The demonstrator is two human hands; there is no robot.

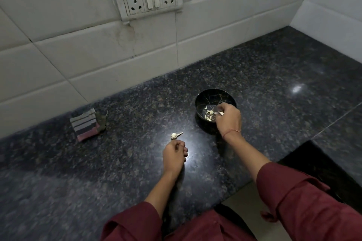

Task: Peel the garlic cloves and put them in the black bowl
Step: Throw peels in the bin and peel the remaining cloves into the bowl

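On the bench [274, 84], centre: black bowl [207, 95], peeled cloves [209, 114] inside. Over its near rim the right hand [229, 118], fingers pinching a garlic clove [221, 113]. Towards the front edge, left hand [173, 154] curled beside garlic bulb [174, 135]; cannot tell if it holds anything.

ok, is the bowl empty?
No: several peeled cloves lie in the bowl, and the right hand pinches another clove over it.
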